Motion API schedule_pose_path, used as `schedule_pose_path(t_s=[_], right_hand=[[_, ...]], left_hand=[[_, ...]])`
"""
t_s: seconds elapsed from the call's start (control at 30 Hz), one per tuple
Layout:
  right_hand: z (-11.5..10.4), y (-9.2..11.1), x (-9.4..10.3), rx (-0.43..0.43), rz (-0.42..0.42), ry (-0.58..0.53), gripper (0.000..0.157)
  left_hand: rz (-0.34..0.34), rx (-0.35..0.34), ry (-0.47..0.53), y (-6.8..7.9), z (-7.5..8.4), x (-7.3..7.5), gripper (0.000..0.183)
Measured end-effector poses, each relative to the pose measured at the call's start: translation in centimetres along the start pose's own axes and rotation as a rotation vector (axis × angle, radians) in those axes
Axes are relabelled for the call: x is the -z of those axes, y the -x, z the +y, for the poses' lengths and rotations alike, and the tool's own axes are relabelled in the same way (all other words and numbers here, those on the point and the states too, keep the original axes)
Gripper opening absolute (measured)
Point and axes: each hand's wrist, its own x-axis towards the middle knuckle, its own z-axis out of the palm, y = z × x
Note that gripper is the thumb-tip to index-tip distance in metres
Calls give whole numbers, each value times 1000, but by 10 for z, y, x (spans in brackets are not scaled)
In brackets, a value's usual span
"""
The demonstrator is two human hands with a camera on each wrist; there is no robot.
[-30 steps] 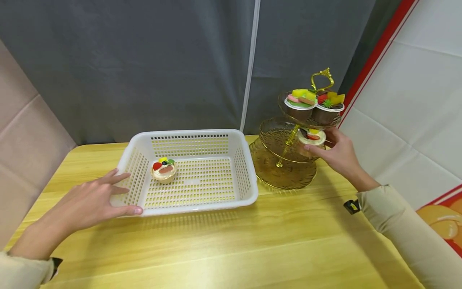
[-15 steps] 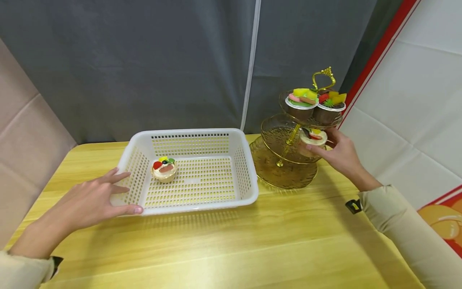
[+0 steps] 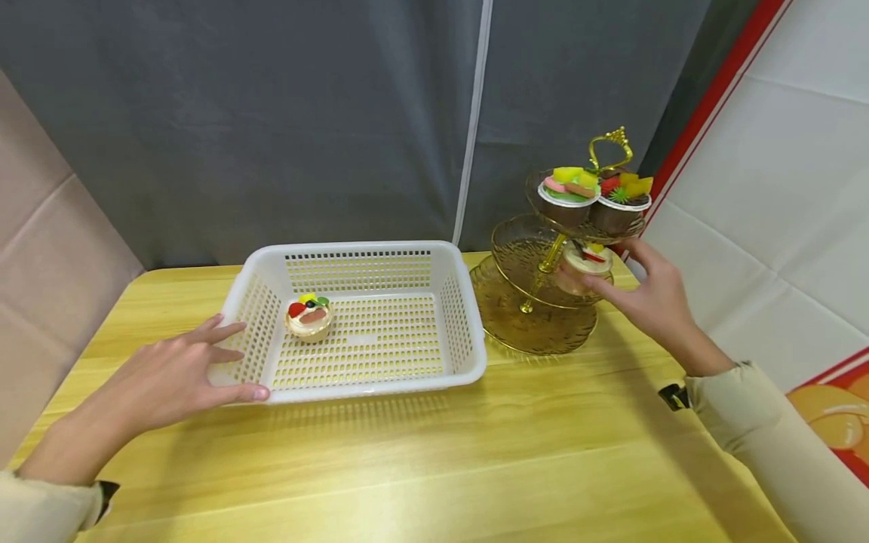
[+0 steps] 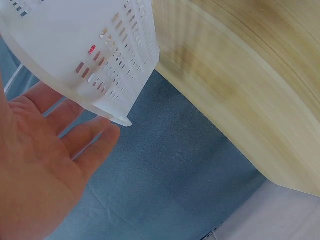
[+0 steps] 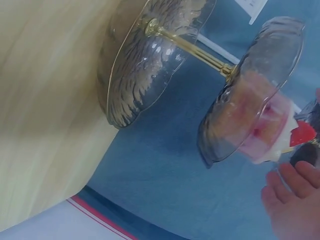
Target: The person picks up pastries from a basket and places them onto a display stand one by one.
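Here at the stand (image 3: 548, 259) with the right hand (image 3: 655, 298), just below the top tier (image 3: 584, 232), with fingers wide and loose beside the cream cup (image 3: 582, 264)! Hard to tell whether touching it with the thumb. Look for that cup base-down on the middle tier (image 3: 517, 264), toward its right side. Over to the left hand (image 3: 170, 381), resting on the basket (image 3: 370, 390) at its near left corner, with fingers spread across the left rim. Inside, on the left, see the fruit-topped tart (image 3: 309, 324). Up on the top tier, spot the green-topped cup (image 3: 569, 197) and the chocolate-topped cup (image 3: 619, 205) side by side.
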Motion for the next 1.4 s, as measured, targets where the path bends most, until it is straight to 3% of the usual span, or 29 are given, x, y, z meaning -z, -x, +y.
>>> schedule_pose_path(t_s=[0.33,0.7,1.2,1.4], right_hand=[[-12,11,-8,280,23,33,70],[-44,11,-24,372,-12,28,72],[-82,-2,-50,435,-161,10,75],[-94,-11,-61,415,-247,-3,79]], left_hand=[[-5,2,2,0,1,2,84],[-10,-3,3,0,0,0,85],[-20,4,6,-1,0,1,85],[-26,4,8,-1,0,1,85]])
